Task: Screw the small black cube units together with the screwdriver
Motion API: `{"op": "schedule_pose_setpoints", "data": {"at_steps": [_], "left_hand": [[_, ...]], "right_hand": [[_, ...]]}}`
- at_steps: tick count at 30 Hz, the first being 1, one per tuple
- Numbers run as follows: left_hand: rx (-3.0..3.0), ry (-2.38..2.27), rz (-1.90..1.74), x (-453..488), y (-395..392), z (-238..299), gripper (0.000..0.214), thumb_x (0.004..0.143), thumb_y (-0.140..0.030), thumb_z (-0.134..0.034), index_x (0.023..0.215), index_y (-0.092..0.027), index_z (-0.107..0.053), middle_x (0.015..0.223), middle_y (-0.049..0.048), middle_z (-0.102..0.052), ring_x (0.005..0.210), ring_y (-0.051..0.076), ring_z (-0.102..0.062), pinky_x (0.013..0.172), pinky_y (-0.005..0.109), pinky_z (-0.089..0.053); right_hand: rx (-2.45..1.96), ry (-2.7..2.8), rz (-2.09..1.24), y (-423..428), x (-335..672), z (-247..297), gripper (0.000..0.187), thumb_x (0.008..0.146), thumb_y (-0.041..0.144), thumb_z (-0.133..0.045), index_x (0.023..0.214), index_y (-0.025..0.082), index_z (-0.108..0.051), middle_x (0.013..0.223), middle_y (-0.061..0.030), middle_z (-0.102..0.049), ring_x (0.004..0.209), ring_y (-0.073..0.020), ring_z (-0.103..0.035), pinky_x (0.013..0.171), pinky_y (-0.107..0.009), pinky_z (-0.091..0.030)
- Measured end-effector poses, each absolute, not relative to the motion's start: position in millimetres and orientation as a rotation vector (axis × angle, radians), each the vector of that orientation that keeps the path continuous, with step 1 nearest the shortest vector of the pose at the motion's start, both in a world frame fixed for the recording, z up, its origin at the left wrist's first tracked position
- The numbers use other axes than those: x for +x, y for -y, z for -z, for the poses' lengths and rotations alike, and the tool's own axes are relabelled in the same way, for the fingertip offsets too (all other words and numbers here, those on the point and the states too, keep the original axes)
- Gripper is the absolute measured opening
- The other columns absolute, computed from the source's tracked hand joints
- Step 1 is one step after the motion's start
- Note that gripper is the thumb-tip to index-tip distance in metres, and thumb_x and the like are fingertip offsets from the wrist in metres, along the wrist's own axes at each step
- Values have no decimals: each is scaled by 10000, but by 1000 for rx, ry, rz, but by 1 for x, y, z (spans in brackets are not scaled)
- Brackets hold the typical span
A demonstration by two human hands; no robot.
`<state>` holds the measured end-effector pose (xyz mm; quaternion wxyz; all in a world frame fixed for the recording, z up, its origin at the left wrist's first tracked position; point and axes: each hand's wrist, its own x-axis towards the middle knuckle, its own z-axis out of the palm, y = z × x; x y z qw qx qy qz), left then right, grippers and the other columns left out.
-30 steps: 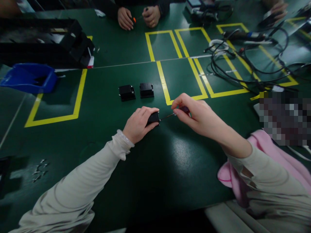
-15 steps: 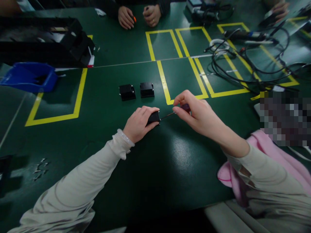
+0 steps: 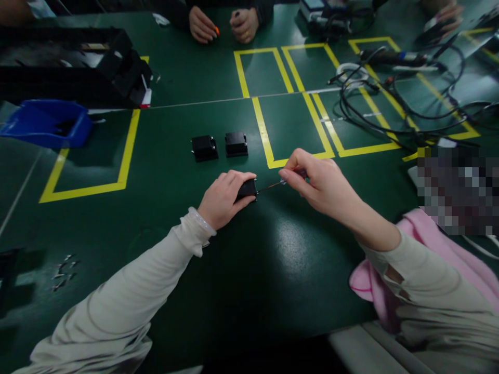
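Note:
My left hand (image 3: 223, 198) is curled over a small black box (image 3: 247, 188) and pins it to the green table (image 3: 163, 166). My right hand (image 3: 317, 183) pinches a small screwdriver (image 3: 273, 185) whose thin shaft points left, with its tip at the box's right side. Two more black boxes, one on the left (image 3: 204, 147) and one on the right (image 3: 236, 144), lie side by side just beyond my left hand.
Yellow tape rectangles (image 3: 292, 124) mark the table. A blue bin (image 3: 44, 123) and black trays (image 3: 70, 67) stand far left. Tangled cables (image 3: 390, 104) lie far right. Small screws (image 3: 62, 270) are scattered near left. Another person's hands (image 3: 222, 25) rest at the far edge. Pink cloth (image 3: 390, 270) lies beside my right arm.
My right hand's fingers shifted slightly on the screwdriver handle, which stays against the box. My left hand has not moved. The far person's hands moved a little.

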<state>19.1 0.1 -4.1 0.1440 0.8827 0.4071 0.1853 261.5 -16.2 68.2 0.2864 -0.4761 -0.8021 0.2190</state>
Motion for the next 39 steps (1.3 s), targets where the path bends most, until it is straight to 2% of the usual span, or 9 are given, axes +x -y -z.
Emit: {"op": "schedule_pose_setpoints", "data": {"at_steps": [4,9,11,18,24,27,31,36,39], "left_hand": [[2551,-1173,-524,19,0,4,434,944,-334,-600,1327,-156,-505,1228,131,-605,1080,290,-575,950,460,-491],[2554,-1174,-531,19,0,4,436,941,-331,-606,1329,-156,-509,1225,129,-606,1084,292,-576,952,459,-490],[2551,-1174,-529,19,0,4,436,941,-331,-606,1328,-156,-509,1227,129,-605,1089,292,-575,956,459,-489],[2546,-1182,-528,18,0,5,432,945,-339,-597,1331,-169,-502,1227,125,-603,1083,288,-575,953,465,-492],[2542,-1180,-523,19,0,4,430,948,-337,-589,1331,-165,-497,1234,130,-600,1089,288,-574,954,462,-491],[2538,-1189,-517,19,0,4,430,947,-342,-586,1333,-181,-491,1237,125,-599,1092,289,-575,950,463,-491],[2537,-1188,-515,19,0,4,429,948,-347,-582,1332,-180,-490,1239,125,-599,1088,288,-575,953,458,-486],[2540,-1182,-516,19,-1,5,425,956,-365,-567,1331,-178,-494,1241,125,-600,1117,293,-567,976,459,-472],[2537,-1191,-511,18,-2,5,427,958,-358,-567,1334,-165,-497,1239,131,-599,1115,294,-570,971,460,-475]], "right_hand": [[-1329,2144,-537,17,261,-69,174,955,283,-541,808,208,-485,609,50,-508,511,-87,-447,538,-238,-292],[-1258,2203,-552,20,261,-70,34,948,238,-512,951,205,-520,741,14,-590,626,-115,-550,589,-237,-355],[-1267,2189,-543,21,260,-70,56,935,218,-510,989,207,-517,763,12,-593,638,-118,-557,597,-240,-362],[-1321,2163,-547,21,259,-68,122,961,290,-526,873,207,-510,672,31,-566,560,-101,-503,569,-243,-318],[-1292,2179,-563,21,260,-70,58,932,214,-518,989,205,-517,772,10,-603,630,-115,-556,597,-241,-348],[-1317,2191,-548,22,259,-71,45,943,254,-522,952,210,-525,727,22,-579,593,-111,-521,580,-245,-318],[-1319,2208,-536,21,259,-69,141,966,314,-523,884,201,-542,681,23,-570,561,-102,-488,579,-243,-311],[-1252,2204,-544,21,261,-67,102,948,241,-512,1012,175,-556,736,7,-587,631,-117,-550,606,-232,-357],[-1273,2196,-546,21,260,-68,76,943,264,-534,956,191,-552,714,21,-570,596,-106,-516,589,-231,-334]]}}
